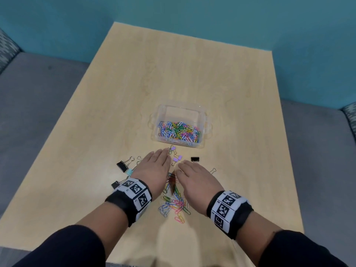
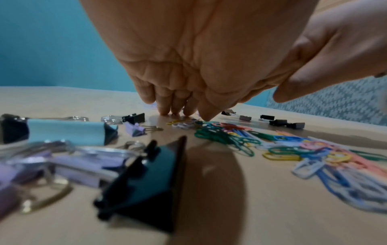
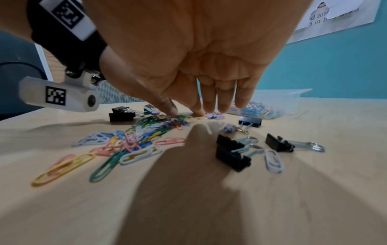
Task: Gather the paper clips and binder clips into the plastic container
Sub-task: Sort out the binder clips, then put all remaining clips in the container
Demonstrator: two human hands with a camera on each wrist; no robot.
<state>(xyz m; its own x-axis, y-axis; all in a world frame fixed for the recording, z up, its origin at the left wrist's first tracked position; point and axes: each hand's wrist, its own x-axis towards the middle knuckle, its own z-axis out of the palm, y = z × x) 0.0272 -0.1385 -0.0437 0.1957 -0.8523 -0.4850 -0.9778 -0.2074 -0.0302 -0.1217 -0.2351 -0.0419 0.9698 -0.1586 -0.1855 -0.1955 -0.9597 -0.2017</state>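
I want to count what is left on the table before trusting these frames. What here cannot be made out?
- Head view: clips beneath the left hand and right hand, covered by the palms.
- Head view: any binder clips in the plastic container; the paper clips there are too small and tangled to count.
- Left wrist view: nearest binder clips, blurred.
- Right wrist view: the container's contents, partly behind the fingers.

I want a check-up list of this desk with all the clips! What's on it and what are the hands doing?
Surface: light wood table, in use.
Job's things: clear plastic container partly filled with paper clips; loose paper clips lie between the wrists; binder clips, black, purple and light blue, are scattered by both hands.
Clutter: nothing seen.
Hands: left hand and right hand are flat, fingers straight, fingertips on the table, holding nothing.
Cables: nothing seen.
Surroundings: teal wall, grey seat, wall poster.
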